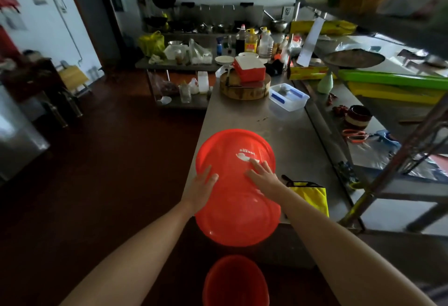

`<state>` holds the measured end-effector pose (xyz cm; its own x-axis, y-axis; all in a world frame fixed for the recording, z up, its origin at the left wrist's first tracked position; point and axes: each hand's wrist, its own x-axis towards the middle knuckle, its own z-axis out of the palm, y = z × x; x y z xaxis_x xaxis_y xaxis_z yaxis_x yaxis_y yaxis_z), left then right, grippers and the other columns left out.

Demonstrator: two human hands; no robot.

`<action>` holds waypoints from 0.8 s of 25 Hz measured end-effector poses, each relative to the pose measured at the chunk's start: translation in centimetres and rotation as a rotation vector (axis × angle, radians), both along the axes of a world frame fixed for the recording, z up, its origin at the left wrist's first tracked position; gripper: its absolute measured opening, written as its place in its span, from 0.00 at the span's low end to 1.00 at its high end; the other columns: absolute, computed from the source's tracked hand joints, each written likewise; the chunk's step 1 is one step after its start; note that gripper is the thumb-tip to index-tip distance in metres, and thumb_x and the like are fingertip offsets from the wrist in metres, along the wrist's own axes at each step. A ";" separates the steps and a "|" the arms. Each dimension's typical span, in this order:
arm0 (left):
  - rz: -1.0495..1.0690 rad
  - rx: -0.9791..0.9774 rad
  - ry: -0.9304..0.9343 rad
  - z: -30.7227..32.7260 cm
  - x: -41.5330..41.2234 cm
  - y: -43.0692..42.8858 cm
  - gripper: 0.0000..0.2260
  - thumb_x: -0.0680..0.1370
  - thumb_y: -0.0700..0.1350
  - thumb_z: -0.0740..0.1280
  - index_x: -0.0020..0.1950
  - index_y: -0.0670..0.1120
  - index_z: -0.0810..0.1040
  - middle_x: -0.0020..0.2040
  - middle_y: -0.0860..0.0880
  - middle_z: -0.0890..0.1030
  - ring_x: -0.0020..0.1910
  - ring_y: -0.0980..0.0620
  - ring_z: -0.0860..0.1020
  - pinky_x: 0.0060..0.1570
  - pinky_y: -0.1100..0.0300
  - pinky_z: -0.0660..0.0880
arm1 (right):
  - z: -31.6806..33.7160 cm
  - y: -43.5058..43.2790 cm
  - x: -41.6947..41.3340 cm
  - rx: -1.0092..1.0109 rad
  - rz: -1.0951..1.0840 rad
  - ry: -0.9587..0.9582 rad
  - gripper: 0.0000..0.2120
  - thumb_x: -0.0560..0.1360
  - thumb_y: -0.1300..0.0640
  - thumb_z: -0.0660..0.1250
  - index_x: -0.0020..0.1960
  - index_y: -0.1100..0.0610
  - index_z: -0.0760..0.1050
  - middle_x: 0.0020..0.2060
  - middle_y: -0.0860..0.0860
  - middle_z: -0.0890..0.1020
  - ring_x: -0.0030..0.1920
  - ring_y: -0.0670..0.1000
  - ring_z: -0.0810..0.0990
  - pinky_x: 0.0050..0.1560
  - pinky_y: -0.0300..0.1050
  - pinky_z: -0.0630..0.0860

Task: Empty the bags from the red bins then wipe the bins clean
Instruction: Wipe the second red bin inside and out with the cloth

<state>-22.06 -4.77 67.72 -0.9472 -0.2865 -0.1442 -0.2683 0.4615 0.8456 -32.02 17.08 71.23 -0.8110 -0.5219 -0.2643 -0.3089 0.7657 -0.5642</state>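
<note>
A red bin (232,150) lies on its side on the steel counter (286,133), with a white label facing up and its round end hanging over the counter's near edge. My left hand (202,185) lies flat on the bin's left flank, fingers straight. My right hand (263,174) rests flat on its upper right side, fingertips next to the label. A second red bin (236,281) stands on the floor below, between my forearms. A yellow cloth (311,196) lies on the counter just right of my right forearm.
Farther along the counter sit a clear plastic tub (288,97) and a round wooden chopping block (244,87) carrying a red box (249,67). A metal rack (397,121) with shelves runs along the right. Dark floor (121,160) lies to the left.
</note>
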 end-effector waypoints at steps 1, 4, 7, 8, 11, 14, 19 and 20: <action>-0.027 0.006 -0.025 0.1 0.5 0.4 0.38 0.73 0.75 0.55 0.80 0.61 0.56 0.79 0.51 0.61 0.78 0.49 0.61 0.77 0.48 0.59 | -0.2 -0.1 0.7 0.017 -0.003 -0.026 0.30 0.79 0.34 0.54 0.79 0.39 0.57 0.82 0.50 0.45 0.81 0.60 0.40 0.78 0.68 0.45; -0.069 -0.017 -0.175 -0.8 1.6 2.1 0.35 0.77 0.68 0.61 0.80 0.64 0.49 0.80 0.47 0.57 0.77 0.44 0.62 0.74 0.53 0.62 | -1.9 -0.6 3.1 0.090 -0.081 -0.100 0.33 0.77 0.29 0.54 0.78 0.30 0.46 0.80 0.48 0.34 0.78 0.68 0.36 0.77 0.71 0.45; -0.196 -0.222 -0.330 -3.6 2.3 2.7 0.36 0.76 0.70 0.58 0.71 0.76 0.33 0.82 0.42 0.47 0.77 0.39 0.62 0.73 0.47 0.66 | -3.8 -0.3 5.2 0.131 -0.093 -0.131 0.44 0.75 0.30 0.64 0.76 0.27 0.34 0.78 0.48 0.27 0.77 0.70 0.34 0.73 0.73 0.58; -0.218 -0.297 -0.352 -4.2 2.0 2.2 0.36 0.75 0.72 0.57 0.69 0.77 0.31 0.82 0.41 0.46 0.76 0.38 0.63 0.71 0.46 0.68 | -4.4 -0.4 5.3 0.108 -0.142 -0.144 0.47 0.74 0.31 0.67 0.75 0.26 0.32 0.77 0.48 0.26 0.78 0.70 0.34 0.72 0.72 0.61; -0.192 -0.573 -0.209 -2.4 0.3 0.7 0.37 0.76 0.71 0.58 0.80 0.65 0.45 0.81 0.43 0.50 0.79 0.39 0.56 0.74 0.43 0.63 | -4.3 -0.9 4.7 0.106 -0.188 -0.113 0.50 0.71 0.29 0.69 0.75 0.26 0.32 0.78 0.48 0.28 0.78 0.69 0.36 0.71 0.71 0.63; -0.206 -0.826 0.034 1.0 -3.5 -0.7 0.39 0.79 0.63 0.63 0.81 0.57 0.43 0.81 0.44 0.41 0.80 0.41 0.41 0.78 0.43 0.50 | -3.7 -1.5 3.7 0.143 -0.135 -0.057 0.51 0.69 0.28 0.69 0.74 0.26 0.34 0.79 0.49 0.29 0.79 0.69 0.38 0.70 0.71 0.66; -0.436 -0.855 -0.002 2.9 -11.4 -1.7 0.46 0.73 0.67 0.68 0.82 0.52 0.48 0.78 0.44 0.60 0.78 0.42 0.57 0.76 0.45 0.54 | -4.3 -1.1 2.6 0.057 -0.131 0.048 0.35 0.76 0.32 0.64 0.77 0.29 0.50 0.82 0.50 0.39 0.80 0.65 0.50 0.69 0.67 0.69; -0.444 -0.824 -0.008 3.0 -12.2 -1.5 0.46 0.71 0.67 0.71 0.81 0.52 0.53 0.75 0.44 0.65 0.74 0.42 0.63 0.74 0.47 0.59 | -4.2 -0.9 2.2 -0.010 -0.180 0.095 0.30 0.78 0.36 0.64 0.77 0.32 0.58 0.82 0.51 0.46 0.79 0.63 0.57 0.67 0.62 0.73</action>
